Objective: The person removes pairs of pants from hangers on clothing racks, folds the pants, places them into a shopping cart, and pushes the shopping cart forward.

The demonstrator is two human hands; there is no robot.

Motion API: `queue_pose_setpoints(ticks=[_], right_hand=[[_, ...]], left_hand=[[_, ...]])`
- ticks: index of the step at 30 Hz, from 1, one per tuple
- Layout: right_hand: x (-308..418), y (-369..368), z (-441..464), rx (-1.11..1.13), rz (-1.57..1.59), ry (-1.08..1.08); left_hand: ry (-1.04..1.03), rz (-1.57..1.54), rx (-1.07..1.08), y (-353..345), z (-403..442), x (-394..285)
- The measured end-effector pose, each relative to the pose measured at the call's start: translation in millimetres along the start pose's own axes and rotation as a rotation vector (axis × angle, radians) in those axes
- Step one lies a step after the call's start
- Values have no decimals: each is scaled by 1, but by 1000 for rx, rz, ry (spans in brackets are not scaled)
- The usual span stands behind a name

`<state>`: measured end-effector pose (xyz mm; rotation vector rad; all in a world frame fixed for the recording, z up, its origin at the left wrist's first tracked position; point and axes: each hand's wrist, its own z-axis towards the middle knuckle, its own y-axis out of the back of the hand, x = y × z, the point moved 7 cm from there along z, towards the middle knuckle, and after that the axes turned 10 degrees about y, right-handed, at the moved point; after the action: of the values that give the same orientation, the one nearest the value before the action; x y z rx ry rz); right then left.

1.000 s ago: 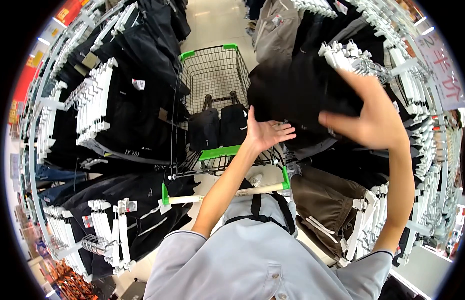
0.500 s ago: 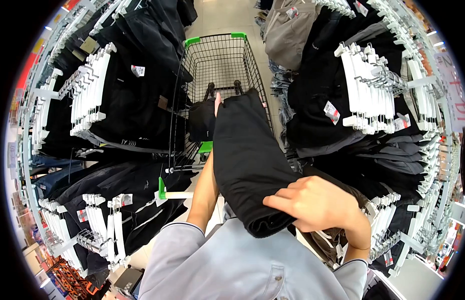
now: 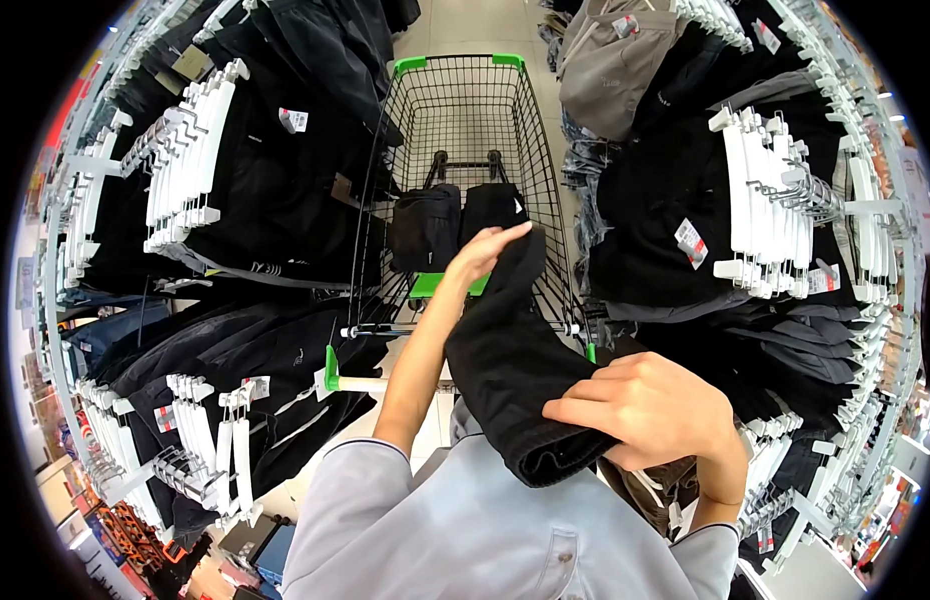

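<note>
Gripping black pants (image 3: 520,350) by the near end, the right hand (image 3: 645,410) is closed; the left hand (image 3: 480,255) touches the far end, grip hard to tell. They reach over the cart's (image 3: 508,60) near edge, maybe half folded; two folded bundles (image 3: 427,230) lie inside.

Two hands (image 3: 650,408), one held garment (image 3: 515,365), one shirt (image 3: 465,530) and one cart (image 3: 460,110) fill the scene, with two folded bundles (image 3: 426,228), two green caps (image 3: 508,61) at the cart's far corners, and dozens of hangers (image 3: 738,190).
</note>
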<state>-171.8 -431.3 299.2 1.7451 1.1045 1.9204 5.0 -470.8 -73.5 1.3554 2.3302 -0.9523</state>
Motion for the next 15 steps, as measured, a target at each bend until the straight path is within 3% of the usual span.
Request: queue_pose_setpoints(ticks=[1,2,5,8,11,12,15], right_hand=[[-3,-3,0,17,-27,-20],[-3,-5,2,16,-20,-23],[-3,-15,7,55,-66,-53],[-7,-19,9,41,-85,-61],[-4,-14,11,56,-144,-93],[-3,-12,12,56,-140,-94],[1,0,9,-26,-189,-100]], left_hand=[[141,146,-172,14,3,16],[215,343,-478,41,16,37],[590,569,-360,45,0,68],[422,724,-370,67,40,99],[490,949,-325,69,38,105],[492,950,-323,74,41,107],[510,275,-378,130,83,143]])
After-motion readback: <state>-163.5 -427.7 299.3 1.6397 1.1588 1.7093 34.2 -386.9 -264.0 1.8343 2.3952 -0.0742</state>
